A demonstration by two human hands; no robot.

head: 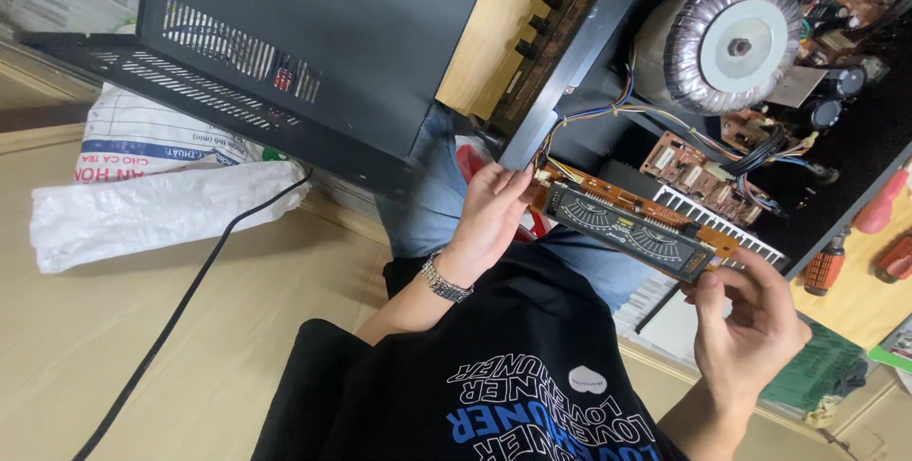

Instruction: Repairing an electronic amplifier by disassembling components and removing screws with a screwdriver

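Between both hands, over the lap: long narrow display board (pixel 632 228), orange circuit strip with a dark meter window on its face. Long axis slanted, upper-left end to lower-right end, roughly parallel to the open front edge of the amplifier case (pixel 874 147) just behind it.

Left hand (pixel 489 219), metal bracelet (pixel 446 280) at the wrist, sits at the upper-left end; fingers (pixel 511 185) curled onto that end, pinching it. Right hand (pixel 750 328) sits at the lower-right end; fingers (pixel 727 282) closed on the corner from below, thumb side up. Both hands grasping, neither released. About equally near, one per end, board spanning the gap between them.

Tethered at the left end: bundle of coloured wires (pixel 589 119) running up from that end into the case, so left end closer to the case, right end freer. Finned heat sink (pixel 722 223) just behind the board, nearly touching along the top edge; contact not clear.

Further back in the case: big ring transformer (pixel 727 43). Far right on the wooden surface (pixel 864 304): red-handled screwdriver (pixel 879 204). Left of the lap: black metal cover (pixel 361 33) and, on the floor, white bag (pixel 152 209) and black cable (pixel 190 299), all well apart from the hands.
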